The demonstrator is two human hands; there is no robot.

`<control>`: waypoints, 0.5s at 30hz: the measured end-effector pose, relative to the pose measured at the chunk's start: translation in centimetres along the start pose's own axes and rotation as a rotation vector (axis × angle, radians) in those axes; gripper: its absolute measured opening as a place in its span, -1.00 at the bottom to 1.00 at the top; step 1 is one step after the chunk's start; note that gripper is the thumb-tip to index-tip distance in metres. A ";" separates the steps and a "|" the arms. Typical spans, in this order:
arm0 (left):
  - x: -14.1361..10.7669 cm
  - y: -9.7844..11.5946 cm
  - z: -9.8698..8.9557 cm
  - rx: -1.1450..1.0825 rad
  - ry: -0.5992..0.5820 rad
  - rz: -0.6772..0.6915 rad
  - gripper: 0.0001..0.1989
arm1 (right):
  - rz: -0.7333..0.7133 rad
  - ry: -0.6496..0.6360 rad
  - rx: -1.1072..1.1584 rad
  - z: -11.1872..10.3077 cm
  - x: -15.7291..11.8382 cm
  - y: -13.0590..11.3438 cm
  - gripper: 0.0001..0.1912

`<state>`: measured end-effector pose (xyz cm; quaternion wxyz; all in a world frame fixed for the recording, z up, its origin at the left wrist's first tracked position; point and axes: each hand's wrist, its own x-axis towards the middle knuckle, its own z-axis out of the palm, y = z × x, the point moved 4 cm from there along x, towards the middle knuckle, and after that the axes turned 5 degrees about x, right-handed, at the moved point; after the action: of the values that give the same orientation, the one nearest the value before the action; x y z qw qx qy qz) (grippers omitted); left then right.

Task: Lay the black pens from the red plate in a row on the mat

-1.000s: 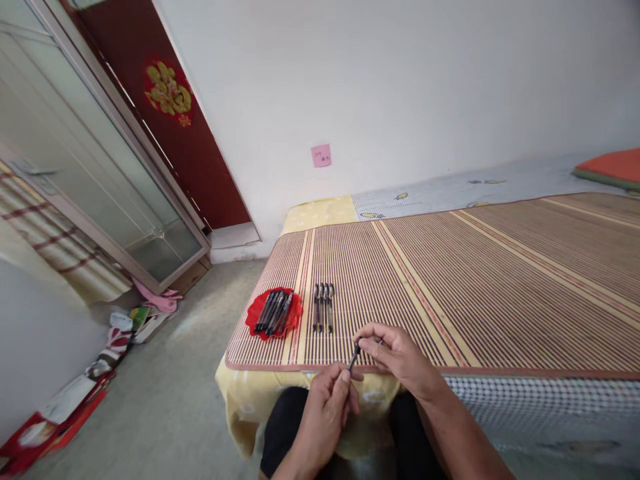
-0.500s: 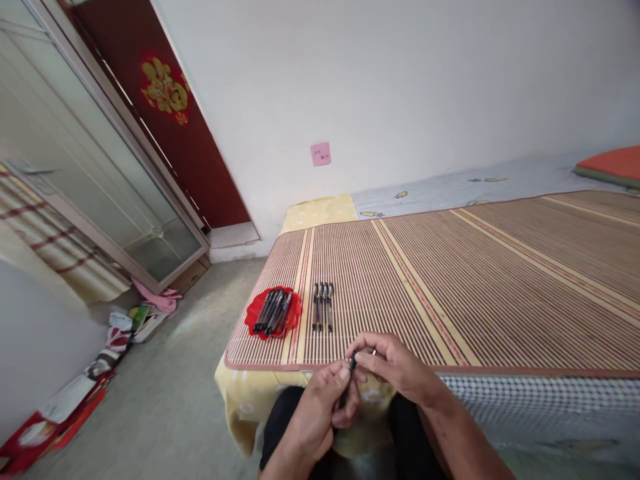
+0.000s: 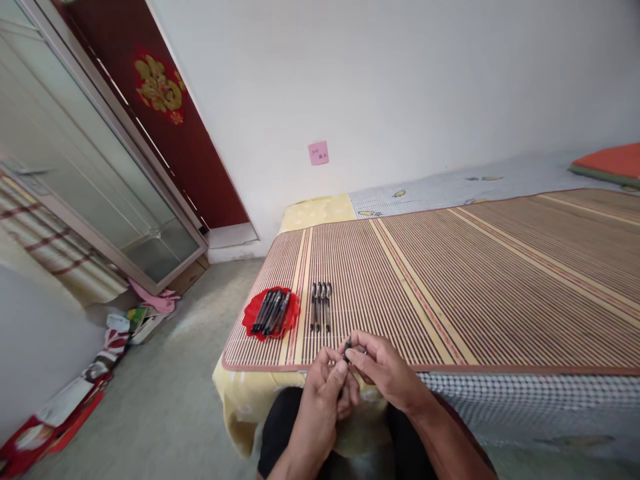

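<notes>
Just over the bed's near edge, my left hand [image 3: 326, 387] is closed around the lower part of a black pen [image 3: 347, 351]. The thumb and fingers of my right hand [image 3: 377, 363] pinch its upper end, and both hands cover most of it. Beyond them on the mat lies a row of several black pens [image 3: 321, 307], side by side with their dark caps pointing away from me. To the left of the row, a red scalloped dish [image 3: 249, 313] holds a heap of similar black pens [image 3: 271, 312].
A striped bamboo mat [image 3: 430, 280] covers the bed, with yellow cloth [image 3: 233, 400] hanging at its near left corner. A pink note [image 3: 319, 153] is on the white wall. At left stand a glass door [image 3: 115, 167] and, along the floor, papers and pink slippers [image 3: 155, 300].
My right hand has shifted slightly left, closer to my left hand, at the pen's upper end. My left fingers have changed their hold a little. The view has moved slightly.
</notes>
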<state>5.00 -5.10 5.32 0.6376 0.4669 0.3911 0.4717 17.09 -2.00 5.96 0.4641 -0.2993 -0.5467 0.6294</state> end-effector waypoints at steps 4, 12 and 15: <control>-0.2 -0.2 -0.2 -0.045 0.010 -0.058 -0.64 | -0.028 0.014 -0.055 0.7 -0.1 -0.5 -0.72; -0.5 -0.7 -1.0 0.001 0.030 -0.085 -0.62 | 0.058 0.136 0.104 -0.7 0.3 1.0 -0.57; -0.5 -0.9 -1.0 0.058 0.020 -0.084 -0.62 | 0.017 0.156 -0.010 -0.9 0.4 0.5 -0.65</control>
<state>4.19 -5.44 4.26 0.6391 0.4636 0.4302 0.4376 17.61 -1.22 5.37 0.4984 -0.3544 -0.5095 0.6053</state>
